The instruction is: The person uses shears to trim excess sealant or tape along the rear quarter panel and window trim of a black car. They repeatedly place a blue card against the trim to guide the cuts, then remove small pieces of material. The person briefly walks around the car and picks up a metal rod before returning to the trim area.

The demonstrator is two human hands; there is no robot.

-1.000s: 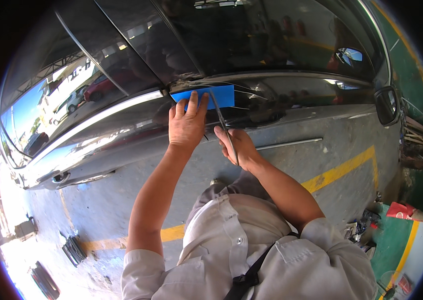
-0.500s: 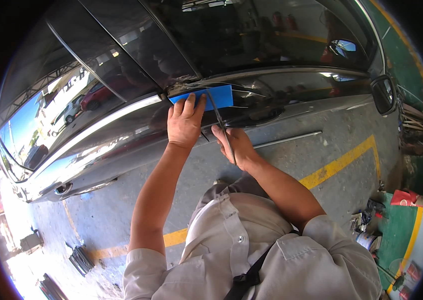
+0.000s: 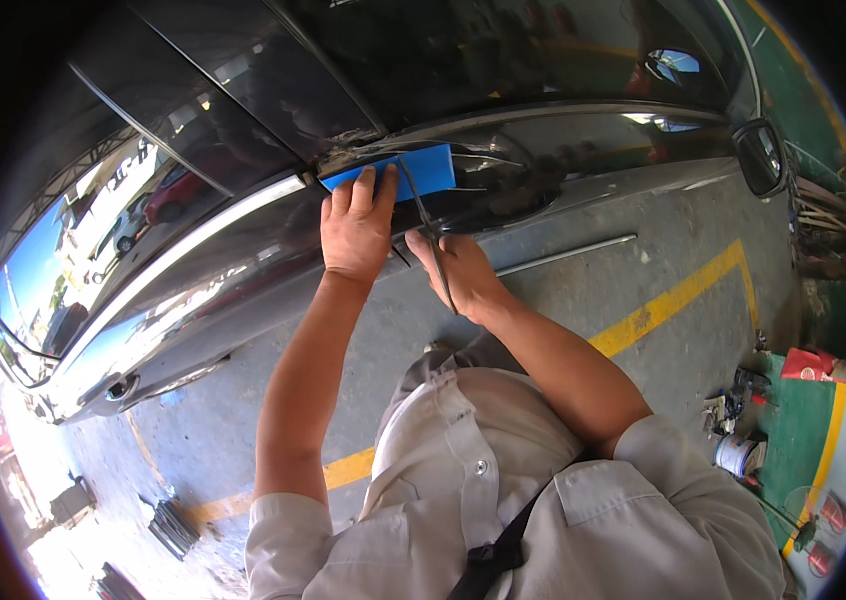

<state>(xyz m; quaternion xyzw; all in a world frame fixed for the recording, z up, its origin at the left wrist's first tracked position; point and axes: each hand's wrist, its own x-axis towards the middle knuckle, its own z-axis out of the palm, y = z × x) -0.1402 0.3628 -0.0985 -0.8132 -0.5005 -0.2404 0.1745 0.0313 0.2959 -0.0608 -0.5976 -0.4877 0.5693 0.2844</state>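
My left hand holds a flat bright-blue sheet against the side of a black car, its fingertips pressing on the sheet's front. The index fingertip lies beside the far end of a long, thin, dark strip-like tool. My right hand grips that tool, whose near end sticks out past the fingers and whose far end rests across the sheet. Behind the sheet, just below the window, the car door has scraped and torn trim. What the left palm covers is hidden.
A bright trim strip runs along the car to the left. The side mirror juts out at the right. A metal strip lies on the grey floor below the door. A can and a red bag stand at the right.
The car, both hands, the sheet and the tool all sit slightly higher and further left in the picture. Both holds look the same.
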